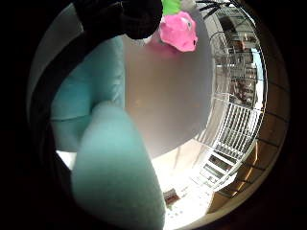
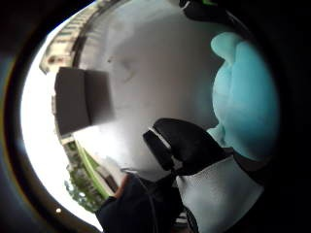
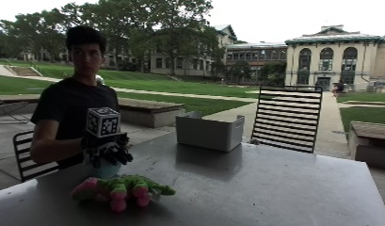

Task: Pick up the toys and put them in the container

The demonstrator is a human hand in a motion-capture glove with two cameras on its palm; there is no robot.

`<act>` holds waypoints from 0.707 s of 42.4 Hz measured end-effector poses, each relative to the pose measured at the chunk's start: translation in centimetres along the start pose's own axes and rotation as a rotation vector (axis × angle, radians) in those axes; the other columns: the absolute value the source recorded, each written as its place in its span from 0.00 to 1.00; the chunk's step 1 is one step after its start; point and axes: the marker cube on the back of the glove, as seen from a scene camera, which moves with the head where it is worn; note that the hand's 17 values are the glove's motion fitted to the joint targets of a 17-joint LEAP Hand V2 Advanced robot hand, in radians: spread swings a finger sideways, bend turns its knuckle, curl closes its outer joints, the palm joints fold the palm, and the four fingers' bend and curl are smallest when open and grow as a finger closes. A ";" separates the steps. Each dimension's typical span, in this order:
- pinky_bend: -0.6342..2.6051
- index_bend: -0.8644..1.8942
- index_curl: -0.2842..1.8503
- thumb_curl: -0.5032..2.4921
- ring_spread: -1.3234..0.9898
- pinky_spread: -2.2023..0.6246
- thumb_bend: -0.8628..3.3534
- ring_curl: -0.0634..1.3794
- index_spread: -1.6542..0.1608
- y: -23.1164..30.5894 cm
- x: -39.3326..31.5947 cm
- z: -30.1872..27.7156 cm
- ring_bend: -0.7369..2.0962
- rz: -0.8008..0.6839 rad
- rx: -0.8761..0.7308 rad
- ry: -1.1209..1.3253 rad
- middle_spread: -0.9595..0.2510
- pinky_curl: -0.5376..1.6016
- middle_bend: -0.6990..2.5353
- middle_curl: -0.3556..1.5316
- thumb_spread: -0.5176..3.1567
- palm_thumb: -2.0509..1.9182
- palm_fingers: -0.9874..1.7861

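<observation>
Nearest camera: pink-and-green plush toy [image 3: 120, 189] lying on the tabletop [image 3: 254, 188], at its front edge, long axis roughly sideways across the outside view.
Right hand: gloved right hand [image 3: 106, 149] just behind and above that plush, raised off the tabletop.
Fingers: curled round a teal plush toy [image 3: 103, 169]; the palm views show the teal body pressed close against the palm, thumb [image 2: 182, 143] wrapped beside it. So gripping, not empty.
Held toy: teal plush hangs under the hand, only a little showing below the glove in the outside view; looks lifted clear of the tabletop, can't confirm the gap.
Key relation: container [image 3: 209, 131] lies farther back on the tabletop from the hand, toward the black slatted chair [image 3: 286, 117], well apart from it. My read: next move is a carry away from the person, across the open tabletop, then release over the open top.
Container: grey bin, upright, open top; contents not visible from here.
Count: 2 toys seen (1 teal in hand, 1 pink-and-green on tabletop), 1 container.
Progress guess: first toy in transit, second not yet picked.
</observation>
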 end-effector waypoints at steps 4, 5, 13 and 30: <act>0.49 0.46 0.38 0.28 0.52 0.80 0.23 0.20 0.70 -0.1 0.8 1.1 0.32 0.015 -0.015 0.013 0.65 0.40 0.28 0.42 0.49 0.58 0.43; 0.49 0.47 0.38 0.28 0.52 0.79 0.24 0.20 0.70 -0.2 1.0 1.4 0.33 0.014 -0.019 0.016 0.65 0.40 0.28 0.42 0.50 0.59 0.45; 0.46 0.48 0.39 0.31 0.46 0.73 0.27 0.24 0.72 -0.7 2.7 3.5 0.42 -0.015 -0.103 0.044 0.62 0.38 0.29 0.43 0.51 0.66 0.60; 0.43 0.46 0.44 0.37 0.38 0.61 0.30 0.35 0.78 -0.8 6.5 3.6 0.55 0.019 0.010 -0.159 0.53 0.39 0.38 0.51 0.47 0.75 0.82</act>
